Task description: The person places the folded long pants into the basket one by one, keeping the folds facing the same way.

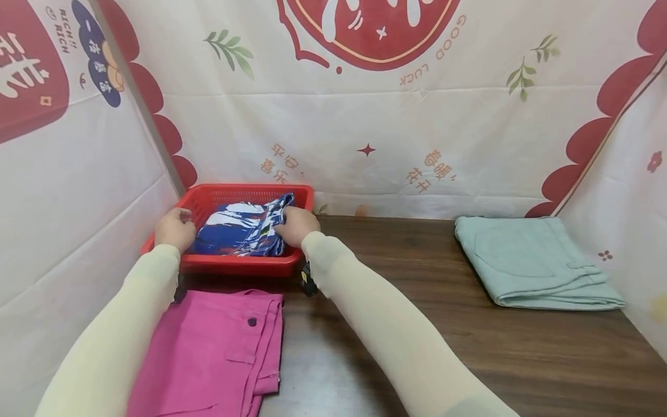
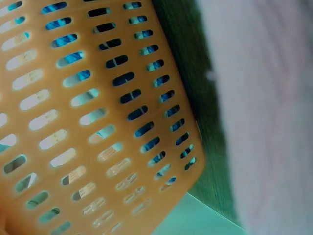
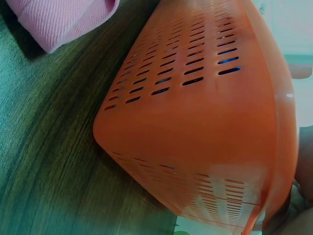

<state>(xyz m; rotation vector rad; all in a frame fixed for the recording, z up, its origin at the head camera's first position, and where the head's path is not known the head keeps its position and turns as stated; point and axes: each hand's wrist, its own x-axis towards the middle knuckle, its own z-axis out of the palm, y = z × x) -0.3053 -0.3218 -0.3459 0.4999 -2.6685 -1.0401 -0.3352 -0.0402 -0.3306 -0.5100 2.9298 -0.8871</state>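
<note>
A folded blue-and-white patterned garment (image 1: 234, 229) lies inside the red basket (image 1: 234, 266), its waistband edge raised on the right. My right hand (image 1: 299, 226) reaches over the basket's right rim and pinches that edge, with the thumb on the near face of the cloth. At the opposite rim, my left hand (image 1: 176, 230) is relaxed, its fingers extending over the left side near the garment. Slotted basket walls fill much of both wrist views, and blue cloth shows through the holes.
Folded pink pants (image 1: 213, 347) with a dark button lie in front of the basket, partly under the left forearm. Folded pale green pants (image 1: 526, 260) rest at the right of the brown wooden table (image 1: 396, 260). Printed cloth walls (image 1: 385, 121) enclose the back and sides.
</note>
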